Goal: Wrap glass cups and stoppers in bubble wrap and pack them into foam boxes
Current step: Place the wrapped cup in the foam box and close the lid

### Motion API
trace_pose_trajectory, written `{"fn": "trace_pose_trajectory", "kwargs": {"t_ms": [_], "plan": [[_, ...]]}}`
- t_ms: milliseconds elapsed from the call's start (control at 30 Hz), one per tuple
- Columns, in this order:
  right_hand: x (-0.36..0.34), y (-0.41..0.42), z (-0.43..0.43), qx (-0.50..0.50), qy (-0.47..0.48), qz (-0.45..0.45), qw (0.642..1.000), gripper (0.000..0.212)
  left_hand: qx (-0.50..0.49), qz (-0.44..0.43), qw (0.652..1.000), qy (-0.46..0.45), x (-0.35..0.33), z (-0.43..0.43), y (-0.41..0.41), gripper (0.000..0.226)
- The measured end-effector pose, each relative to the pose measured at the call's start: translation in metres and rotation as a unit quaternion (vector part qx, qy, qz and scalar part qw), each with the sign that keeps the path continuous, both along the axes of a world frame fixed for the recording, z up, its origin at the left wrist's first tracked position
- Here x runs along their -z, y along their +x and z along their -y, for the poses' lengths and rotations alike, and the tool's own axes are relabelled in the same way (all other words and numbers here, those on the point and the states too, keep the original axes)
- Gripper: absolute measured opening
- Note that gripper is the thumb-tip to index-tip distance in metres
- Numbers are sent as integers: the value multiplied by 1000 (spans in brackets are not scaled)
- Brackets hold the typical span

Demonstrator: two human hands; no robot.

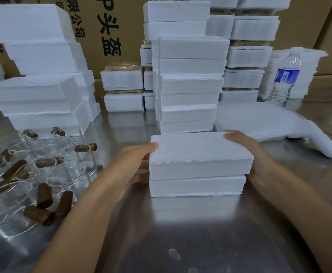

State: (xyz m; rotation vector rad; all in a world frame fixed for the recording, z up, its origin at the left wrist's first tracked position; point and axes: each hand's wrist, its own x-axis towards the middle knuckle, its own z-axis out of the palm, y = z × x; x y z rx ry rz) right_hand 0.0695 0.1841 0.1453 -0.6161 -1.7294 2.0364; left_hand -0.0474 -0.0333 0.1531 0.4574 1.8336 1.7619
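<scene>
Gripping closed foam box (198, 166) at both ends, mid-table (180, 233): L hand (133, 164) w/ thumb on lid, R hand (247, 152) curled over far corner. Glass cups (48, 174) & brown stoppers (43, 196) loose at left. Bubble wrap (259, 121) flat at right.

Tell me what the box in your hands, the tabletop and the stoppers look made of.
Box: white expanded foam, matte, crumbly beaded edges. Tabletop: likely stainless steel, brushed, with blurred reflections. Stoppers: brown, matte, probably cork or wood; too blurred to be sure.
</scene>
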Motion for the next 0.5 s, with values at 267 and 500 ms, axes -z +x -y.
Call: {"fn": "trace_pose_trajectory", "kwargs": {"t_ms": [267, 500], "plan": [[3, 2, 0, -6, 27, 22, 999, 15, -23, -13, 999, -28, 3, -3, 2, 31], [8, 3, 1, -46, 1, -13, 999, 14, -48, 4, 999, -22, 5, -4, -2, 31]]}}
